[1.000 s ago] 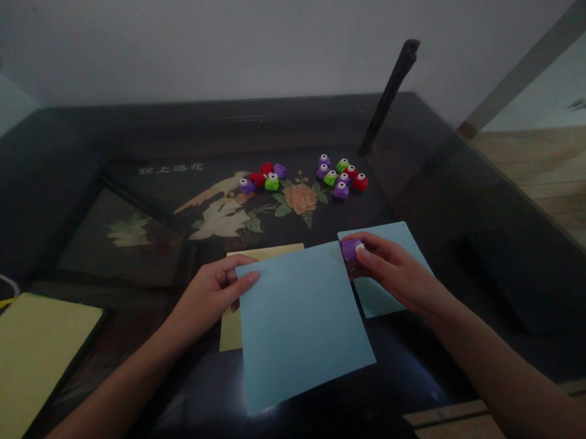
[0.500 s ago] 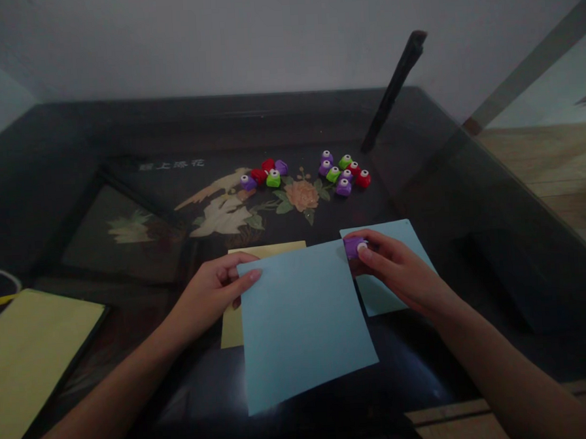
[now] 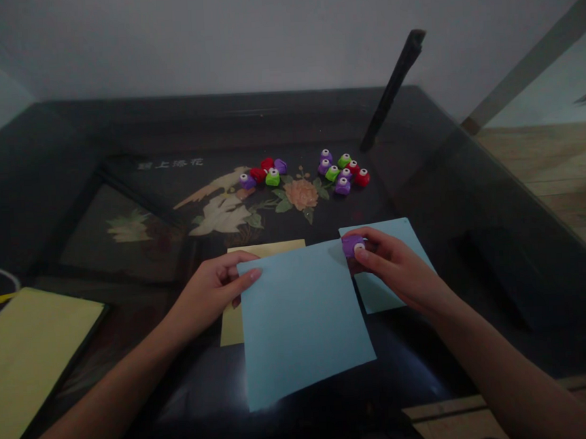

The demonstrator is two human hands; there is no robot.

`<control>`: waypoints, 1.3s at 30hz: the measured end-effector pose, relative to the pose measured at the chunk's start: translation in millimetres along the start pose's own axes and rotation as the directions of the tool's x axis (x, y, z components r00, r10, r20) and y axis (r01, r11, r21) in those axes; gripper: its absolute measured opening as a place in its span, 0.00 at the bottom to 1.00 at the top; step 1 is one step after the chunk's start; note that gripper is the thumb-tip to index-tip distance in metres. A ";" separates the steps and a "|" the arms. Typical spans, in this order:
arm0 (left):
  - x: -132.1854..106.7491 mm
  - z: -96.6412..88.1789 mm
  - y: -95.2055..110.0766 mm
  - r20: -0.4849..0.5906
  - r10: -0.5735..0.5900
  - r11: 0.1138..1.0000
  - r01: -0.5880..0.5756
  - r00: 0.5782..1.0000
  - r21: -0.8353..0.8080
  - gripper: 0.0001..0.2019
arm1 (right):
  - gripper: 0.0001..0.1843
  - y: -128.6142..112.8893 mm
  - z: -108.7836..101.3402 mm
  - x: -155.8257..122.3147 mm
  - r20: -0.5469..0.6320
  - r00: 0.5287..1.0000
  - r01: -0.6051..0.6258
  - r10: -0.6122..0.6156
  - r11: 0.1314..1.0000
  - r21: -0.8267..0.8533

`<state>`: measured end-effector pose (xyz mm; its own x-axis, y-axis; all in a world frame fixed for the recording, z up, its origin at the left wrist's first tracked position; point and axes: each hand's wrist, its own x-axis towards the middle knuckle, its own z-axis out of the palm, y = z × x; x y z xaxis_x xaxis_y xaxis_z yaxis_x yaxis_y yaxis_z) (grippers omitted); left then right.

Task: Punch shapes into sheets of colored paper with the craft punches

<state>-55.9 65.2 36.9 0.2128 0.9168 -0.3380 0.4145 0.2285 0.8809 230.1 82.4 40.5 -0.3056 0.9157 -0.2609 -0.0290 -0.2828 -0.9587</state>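
Left hand (image 3: pixel 216 286), left of centre, pinching the blue sheet (image 3: pixel 303 324) near its upper-left corner, thumb on top! Right of centre, the right hand (image 3: pixel 402 266) has a purple punch (image 3: pixel 352 245) gripped, right at the sheet's upper-right corner. A second blue sheet (image 3: pixel 379 296) lies beneath that hand, a yellow sheet (image 3: pixel 232 327) peeks out behind, and more punches (image 3: pixel 342 187) cluster upper centre.

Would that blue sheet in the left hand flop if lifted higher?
Probably not much: the blue sheet looks nearly flat with the left hand pinching one corner. Being thin, it's likely light and may crease easily.
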 end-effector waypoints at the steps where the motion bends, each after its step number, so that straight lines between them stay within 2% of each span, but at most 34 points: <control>1: 0.2 -0.3 -0.2 0.004 0.003 1.000 -0.003 1.000 0.011 0.18 | 0.16 -0.5 0.2 0.1 -0.002 1.000 -0.002 0.002 1.000 -0.008; 5: 0.5 -0.3 -0.4 0.011 0.007 1.000 -0.007 1.000 0.027 0.18 | 0.15 -0.6 0.2 0.6 -0.019 1.000 0.008 -0.009 1.000 -0.020; 10: -0.5 0.7 0.8 -0.035 -0.015 0.999 0.017 0.999 0.037 0.19 | 0.17 1.0 -0.9 0.9 -0.045 0.999 -0.013 0.011 1.000 -0.029; 17: -2.4 0.3 0.3 -0.037 -0.003 0.998 0.005 0.999 0.068 0.19 | 0.16 1.1 -0.8 1.3 -0.033 0.998 -0.048 0.047 0.999 -0.022; 26: 0.3 0.9 -4.7 0.043 0.028 0.995 -0.032 0.999 0.096 0.17 | 0.15 2.6 2.1 -0.8 0.011 0.997 -0.072 0.073 0.995 -0.073; 34: -2.2 1.5 -2.0 -0.005 0.040 0.990 -0.039 0.999 0.136 0.18 | 0.20 8.7 9.3 0.4 0.031 0.986 -0.166 0.163 0.972 0.165; 39: -4.0 2.1 -2.6 -0.038 0.056 0.984 -0.049 0.998 0.171 0.19 | 0.18 8.7 9.1 1.2 0.041 0.987 -0.159 0.153 0.965 0.207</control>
<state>-55.9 60.3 35.2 0.2019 0.9400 -0.2751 0.5487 0.1241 0.8268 220.8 78.4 32.9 -0.3449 0.8491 -0.4001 -0.1770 -0.4774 -0.8607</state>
